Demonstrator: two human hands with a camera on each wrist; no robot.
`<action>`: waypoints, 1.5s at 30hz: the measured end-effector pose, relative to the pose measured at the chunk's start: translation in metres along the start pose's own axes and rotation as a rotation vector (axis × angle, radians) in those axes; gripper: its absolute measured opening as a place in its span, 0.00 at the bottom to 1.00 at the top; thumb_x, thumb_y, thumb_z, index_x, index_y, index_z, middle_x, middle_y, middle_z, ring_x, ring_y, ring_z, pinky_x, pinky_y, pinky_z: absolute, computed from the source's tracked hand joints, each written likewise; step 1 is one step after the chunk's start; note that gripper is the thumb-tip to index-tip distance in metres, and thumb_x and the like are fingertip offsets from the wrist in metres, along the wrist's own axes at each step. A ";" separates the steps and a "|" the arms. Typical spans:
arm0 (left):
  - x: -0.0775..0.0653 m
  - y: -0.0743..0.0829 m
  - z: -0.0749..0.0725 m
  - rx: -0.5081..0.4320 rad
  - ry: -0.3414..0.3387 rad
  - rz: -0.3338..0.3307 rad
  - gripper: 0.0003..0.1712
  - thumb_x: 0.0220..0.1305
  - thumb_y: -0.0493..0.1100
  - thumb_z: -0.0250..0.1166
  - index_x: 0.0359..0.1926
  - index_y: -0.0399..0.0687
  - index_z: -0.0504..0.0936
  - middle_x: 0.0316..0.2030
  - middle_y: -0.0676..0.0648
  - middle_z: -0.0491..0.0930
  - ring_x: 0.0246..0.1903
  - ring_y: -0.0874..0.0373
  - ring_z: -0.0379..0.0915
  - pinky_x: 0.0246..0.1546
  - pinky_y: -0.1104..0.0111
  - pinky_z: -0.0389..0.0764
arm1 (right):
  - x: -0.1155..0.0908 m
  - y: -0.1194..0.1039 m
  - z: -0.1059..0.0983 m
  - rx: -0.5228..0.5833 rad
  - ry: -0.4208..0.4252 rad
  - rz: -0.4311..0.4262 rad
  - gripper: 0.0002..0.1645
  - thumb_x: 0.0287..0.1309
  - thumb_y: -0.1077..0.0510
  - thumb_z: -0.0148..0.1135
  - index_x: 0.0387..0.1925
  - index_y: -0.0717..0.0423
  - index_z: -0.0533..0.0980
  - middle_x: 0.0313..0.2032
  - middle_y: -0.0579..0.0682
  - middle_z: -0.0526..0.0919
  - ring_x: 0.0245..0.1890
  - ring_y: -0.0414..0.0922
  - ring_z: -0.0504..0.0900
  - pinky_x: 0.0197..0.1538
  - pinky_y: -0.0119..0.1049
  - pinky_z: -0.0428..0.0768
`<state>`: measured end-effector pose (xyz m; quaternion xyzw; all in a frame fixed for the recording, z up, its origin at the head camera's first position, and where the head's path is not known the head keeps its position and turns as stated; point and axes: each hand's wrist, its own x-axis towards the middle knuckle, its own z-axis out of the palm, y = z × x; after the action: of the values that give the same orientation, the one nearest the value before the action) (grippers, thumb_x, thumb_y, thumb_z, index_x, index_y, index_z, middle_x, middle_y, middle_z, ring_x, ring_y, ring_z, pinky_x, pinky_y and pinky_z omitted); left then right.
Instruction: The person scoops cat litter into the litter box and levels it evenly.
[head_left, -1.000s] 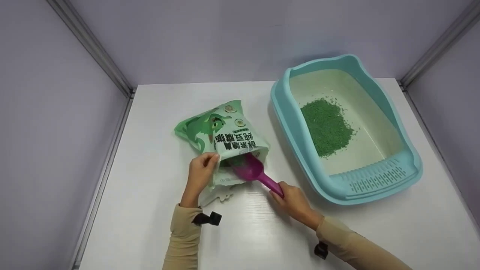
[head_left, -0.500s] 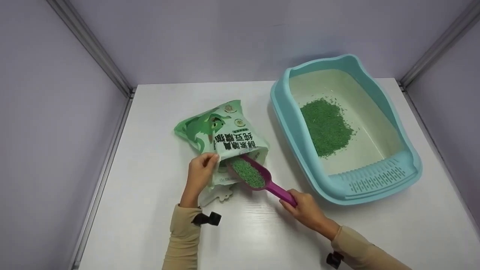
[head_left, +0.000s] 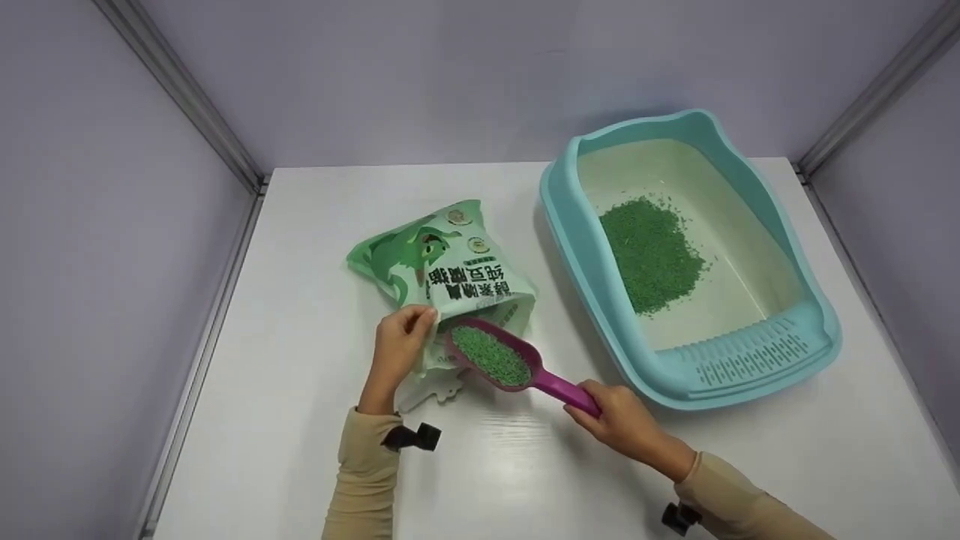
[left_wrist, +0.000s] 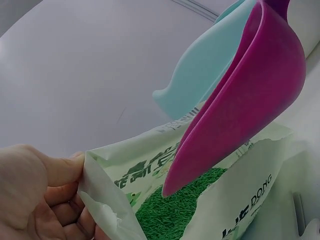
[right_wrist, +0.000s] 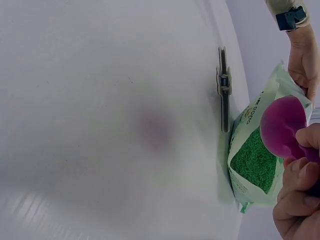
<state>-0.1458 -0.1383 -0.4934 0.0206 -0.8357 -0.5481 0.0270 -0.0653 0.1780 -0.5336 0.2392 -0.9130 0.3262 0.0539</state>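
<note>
A pale green bag (head_left: pixel 480 270) of cat litter lies on the table, its torn mouth facing me. My left hand (head_left: pixel 400 345) pinches the edge of that mouth between thumb and fingers. Green pellets (left_wrist: pixel 167 215) show inside the bag in the left wrist view. My right hand (head_left: pixel 622 420) grips the handle of a magenta scoop (head_left: pixel 559 390), whose bowl is heaped with green pellets (head_left: pixel 491 356). The scoop's tip is just at the bag's opening, with most of its bowl outside. In the right wrist view, the right fingers (right_wrist: pixel 295 200) curl round the handle.
A blue litter box (head_left: pixel 592 262) stands on the right, with a pile of green pellets (head_left: pixel 649 255) on its floor and a slotted step at the near end. A small pale flat object (head_left: pixel 435 391) lies partly under the bag's near edge. Walls enclose the white table (head_left: pixel 300 300).
My right hand has drawn back toward the lower right, bringing the scoop out of the bag with a load of pellets. The left hand has stayed at the bag's edge.
</note>
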 end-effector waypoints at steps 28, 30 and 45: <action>-0.001 -0.001 0.000 0.011 0.000 0.000 0.12 0.67 0.41 0.60 0.39 0.33 0.84 0.29 0.38 0.82 0.26 0.66 0.67 0.31 0.76 0.70 | 0.001 -0.007 -0.050 -0.001 -0.026 0.014 0.07 0.48 0.62 0.70 0.27 0.57 0.77 0.14 0.42 0.69 0.16 0.26 0.58 0.19 0.19 0.61; -0.001 -0.001 0.000 0.013 -0.003 0.001 0.13 0.68 0.41 0.60 0.39 0.34 0.84 0.30 0.38 0.82 0.26 0.66 0.67 0.31 0.75 0.70 | 0.001 -0.008 -0.053 0.010 -0.032 0.010 0.07 0.48 0.62 0.69 0.28 0.57 0.77 0.14 0.42 0.69 0.17 0.26 0.58 0.19 0.20 0.62; 0.001 0.000 -0.001 0.011 -0.012 -0.032 0.13 0.68 0.41 0.60 0.40 0.34 0.84 0.31 0.38 0.82 0.28 0.63 0.68 0.32 0.75 0.70 | -0.001 0.001 -0.087 -0.014 0.051 -0.019 0.08 0.42 0.68 0.70 0.25 0.58 0.78 0.14 0.41 0.70 0.17 0.24 0.57 0.18 0.19 0.61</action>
<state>-0.1464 -0.1392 -0.4930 0.0309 -0.8385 -0.5439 0.0130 -0.0701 0.2331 -0.4661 0.2394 -0.9112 0.3252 0.0819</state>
